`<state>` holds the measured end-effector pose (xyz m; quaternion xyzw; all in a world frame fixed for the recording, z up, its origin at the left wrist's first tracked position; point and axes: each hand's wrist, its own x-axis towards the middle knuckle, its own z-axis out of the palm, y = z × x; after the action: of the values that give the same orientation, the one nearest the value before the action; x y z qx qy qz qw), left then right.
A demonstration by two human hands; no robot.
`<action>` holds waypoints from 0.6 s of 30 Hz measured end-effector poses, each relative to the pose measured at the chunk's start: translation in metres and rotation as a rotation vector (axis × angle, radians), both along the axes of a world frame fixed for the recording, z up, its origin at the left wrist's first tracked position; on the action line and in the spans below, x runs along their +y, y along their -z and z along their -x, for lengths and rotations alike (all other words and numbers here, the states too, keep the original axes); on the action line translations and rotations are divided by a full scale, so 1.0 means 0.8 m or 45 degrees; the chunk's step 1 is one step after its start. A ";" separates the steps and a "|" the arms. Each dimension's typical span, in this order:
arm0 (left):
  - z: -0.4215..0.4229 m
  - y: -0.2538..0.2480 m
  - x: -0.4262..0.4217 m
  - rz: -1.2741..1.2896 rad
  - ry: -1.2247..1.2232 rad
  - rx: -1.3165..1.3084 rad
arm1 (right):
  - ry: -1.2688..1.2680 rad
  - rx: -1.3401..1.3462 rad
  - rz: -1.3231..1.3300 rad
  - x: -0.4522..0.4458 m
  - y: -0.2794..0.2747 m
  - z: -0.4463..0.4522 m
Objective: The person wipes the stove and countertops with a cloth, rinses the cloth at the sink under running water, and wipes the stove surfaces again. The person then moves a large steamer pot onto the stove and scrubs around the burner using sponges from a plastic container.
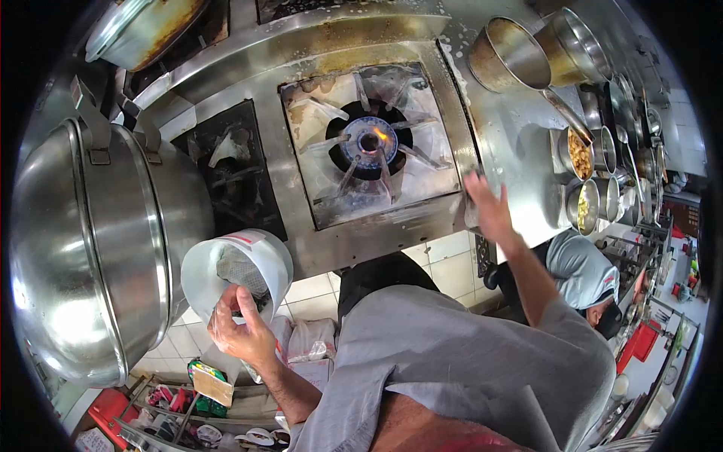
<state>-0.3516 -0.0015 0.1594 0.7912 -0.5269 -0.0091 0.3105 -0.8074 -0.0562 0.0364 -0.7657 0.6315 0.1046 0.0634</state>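
My left hand (242,331) is closed at the near rim of a white plastic bucket (197,275), its fingers curled and thumb raised. The bucket is tilted, and a grey mesh-like item (242,270) shows inside. Part of the grip is hidden by the hand itself. My right hand (491,207) is held over the front right edge of the stove, fingers spread and holding nothing. Between the hands, a gas burner (369,143) burns with a small orange flame inside its pan supports (410,156).
A large domed metal vessel (53,248) stands at the left. A long-handled saucepan (516,60), a tall pot (576,49) and small pans of chopped food (580,154) line the right counter. A co-worker in grey (580,264) bends down at the right. Shelves (181,422) hold goods at lower left.
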 end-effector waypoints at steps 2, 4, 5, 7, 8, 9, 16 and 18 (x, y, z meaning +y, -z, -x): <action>0.000 0.000 -0.001 -0.008 -0.039 0.000 | -0.057 0.128 0.117 -0.136 0.030 0.006; 0.001 0.003 0.000 -0.027 -0.085 -0.002 | -0.092 0.076 0.182 -0.282 0.029 -0.011; -0.001 0.006 -0.001 -0.031 -0.100 0.009 | -0.040 -0.066 0.190 -0.343 0.034 -0.018; 0.003 0.003 -0.001 -0.039 -0.117 0.003 | 0.163 0.163 -0.234 -0.420 -0.015 -0.060; 0.007 0.000 -0.003 -0.052 -0.139 0.006 | 0.169 0.149 -0.234 -0.413 -0.005 -0.057; 0.008 -0.003 -0.002 -0.072 -0.152 0.018 | 0.137 -0.038 -0.062 -0.393 0.013 -0.045; 0.002 -0.003 0.005 -0.061 -0.034 0.040 | 0.022 0.076 -0.093 -0.054 -0.002 -0.015; 0.004 -0.002 0.005 -0.039 -0.018 0.031 | 0.141 -0.088 -0.239 0.027 -0.022 -0.016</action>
<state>-0.3548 0.0024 0.1612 0.7995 -0.5171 -0.0247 0.3047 -0.7946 -0.0348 0.0536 -0.7236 0.6576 0.1331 0.1622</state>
